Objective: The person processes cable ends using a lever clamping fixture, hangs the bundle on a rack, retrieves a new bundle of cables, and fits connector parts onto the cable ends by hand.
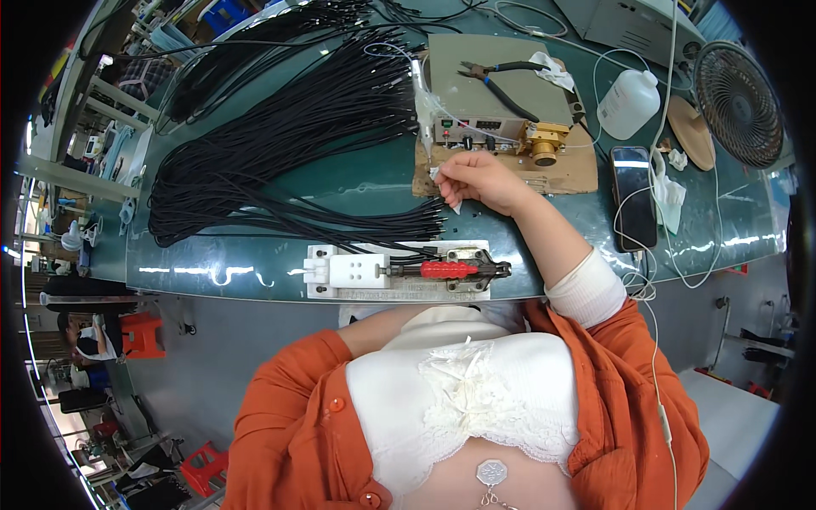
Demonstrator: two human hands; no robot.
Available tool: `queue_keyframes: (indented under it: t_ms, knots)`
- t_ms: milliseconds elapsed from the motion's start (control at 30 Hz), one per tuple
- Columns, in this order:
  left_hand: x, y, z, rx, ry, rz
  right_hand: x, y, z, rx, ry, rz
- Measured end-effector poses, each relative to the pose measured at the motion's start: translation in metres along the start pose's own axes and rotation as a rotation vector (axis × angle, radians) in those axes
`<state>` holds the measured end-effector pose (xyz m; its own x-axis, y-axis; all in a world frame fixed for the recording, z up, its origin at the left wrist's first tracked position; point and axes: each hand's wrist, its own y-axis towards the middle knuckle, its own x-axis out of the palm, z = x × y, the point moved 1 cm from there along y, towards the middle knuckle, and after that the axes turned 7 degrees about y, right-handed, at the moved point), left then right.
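Note:
My right hand [484, 180] is closed in a pinch on a small white tissue [457, 206], whose edges poke out at the fingertips. Just above those fingers is the thin tip of an upright white dispensing syringe [422, 106]. To the left, a large bundle of black cables [280, 140] spreads over the bench, and one group of cable ends lies beside my hand. Nearer to me sits a white clamping fixture [357, 270] with a red-handled toggle clamp [449, 270]; some cables run up to it. Of my left arm only the forearm [382, 327] shows, below the bench edge; the left hand is hidden.
Behind my hand a beige control box [501, 93] stands on cardboard [578, 174], with pliers [506, 85] on top and a brass-coloured device [544, 143] in front. Rightward are a white bottle [629, 104], a phone [635, 204], a fan [739, 104] and loose white cords.

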<state>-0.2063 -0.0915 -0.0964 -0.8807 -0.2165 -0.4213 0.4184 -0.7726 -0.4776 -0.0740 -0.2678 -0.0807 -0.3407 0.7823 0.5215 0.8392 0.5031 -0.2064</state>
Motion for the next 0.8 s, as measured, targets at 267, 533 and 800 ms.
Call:
queue_keyframes:
  t_ms: [267,533,800]
  knots:
    - [-0.010,0.006,-0.001,-0.012,-0.081,-0.090,-0.002,-0.002,-0.002,-0.004,-0.034,0.024]
    - [-0.008,0.032,0.024,0.053,-0.172,-0.156,-0.002,-0.004,-0.002,-0.006,-0.038,0.022]
    - [-0.008,0.056,0.035,0.109,-0.276,-0.221,0.003,0.001,-0.002,-0.003,-0.001,0.024]
